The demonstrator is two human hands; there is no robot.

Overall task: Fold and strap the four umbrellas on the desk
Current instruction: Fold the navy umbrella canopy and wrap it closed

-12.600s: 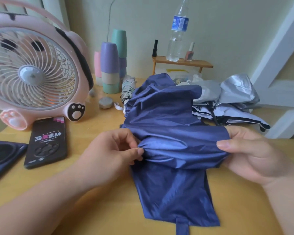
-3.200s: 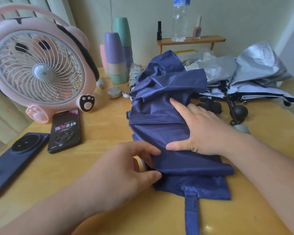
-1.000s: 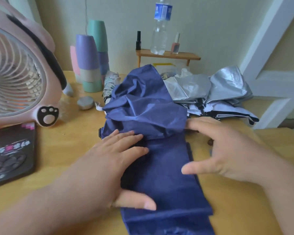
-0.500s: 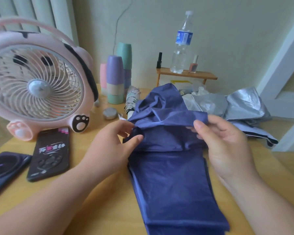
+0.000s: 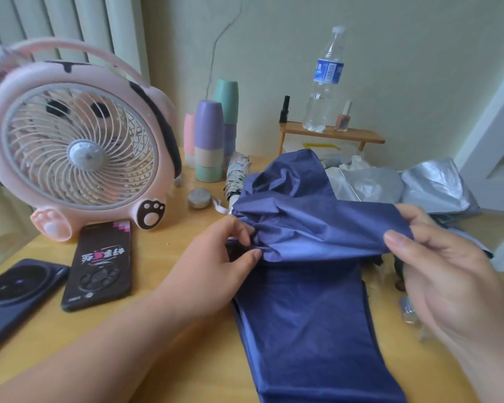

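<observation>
A navy blue umbrella (image 5: 306,309) lies lengthwise on the wooden desk (image 5: 163,353), its lower panels flat and its upper cloth bunched. My left hand (image 5: 216,266) pinches a gathered fold at the cloth's left edge. My right hand (image 5: 442,274) pinches the right end of the same fold and holds it lifted a little off the desk. Behind it lies a silver umbrella (image 5: 402,184), loose and crumpled. A small folded patterned umbrella (image 5: 237,175) sits at the blue one's far left.
A pink fan (image 5: 76,149) stands at the left, with two phones (image 5: 99,266) in front of it. Stacked pastel cups (image 5: 210,141), a small tin (image 5: 199,197) and a wooden shelf (image 5: 332,135) with a water bottle (image 5: 323,82) stand at the back.
Both hands have drawn the pinched fold wider apart and lifted it; my right hand has moved out to the right. The view has tilted slightly.
</observation>
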